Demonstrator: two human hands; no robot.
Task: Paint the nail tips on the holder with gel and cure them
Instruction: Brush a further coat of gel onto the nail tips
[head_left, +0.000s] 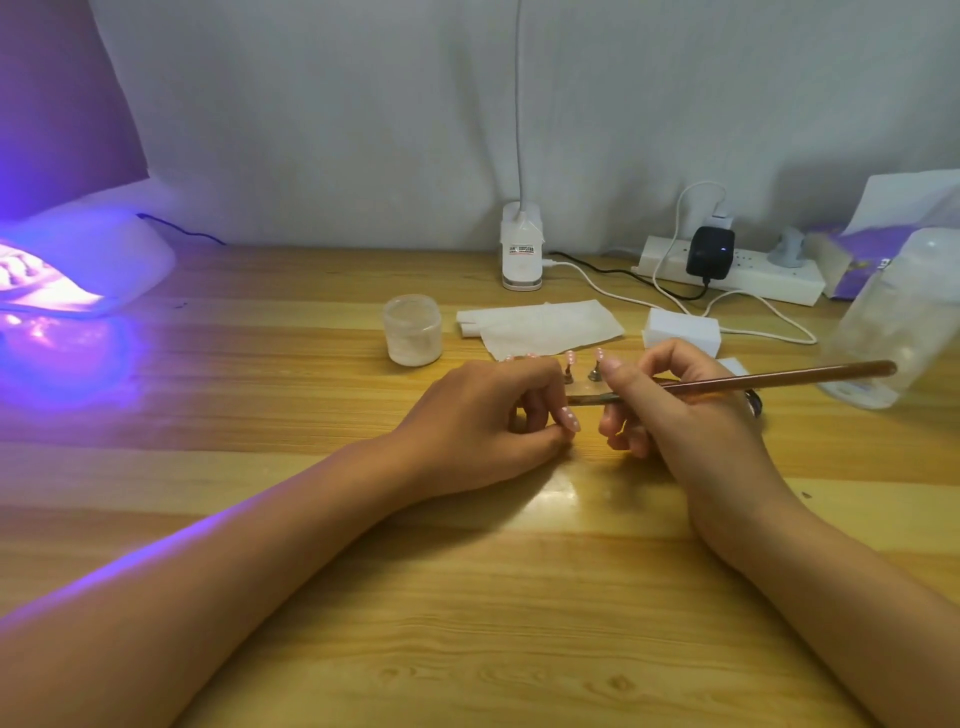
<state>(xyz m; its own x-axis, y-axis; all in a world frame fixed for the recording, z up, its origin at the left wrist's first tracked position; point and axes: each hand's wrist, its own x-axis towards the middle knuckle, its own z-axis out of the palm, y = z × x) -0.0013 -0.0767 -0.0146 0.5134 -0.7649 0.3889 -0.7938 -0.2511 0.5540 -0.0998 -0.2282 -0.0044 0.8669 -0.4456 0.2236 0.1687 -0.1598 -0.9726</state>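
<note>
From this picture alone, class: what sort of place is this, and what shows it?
Probably a nail-art practice desk: a glowing curing lamp, nail tips on a holder, and a gel brush gripped by the right hand.

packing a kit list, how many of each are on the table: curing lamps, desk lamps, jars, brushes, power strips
curing lamp: 1
desk lamp: 1
jar: 1
brush: 1
power strip: 1
total: 5
</note>
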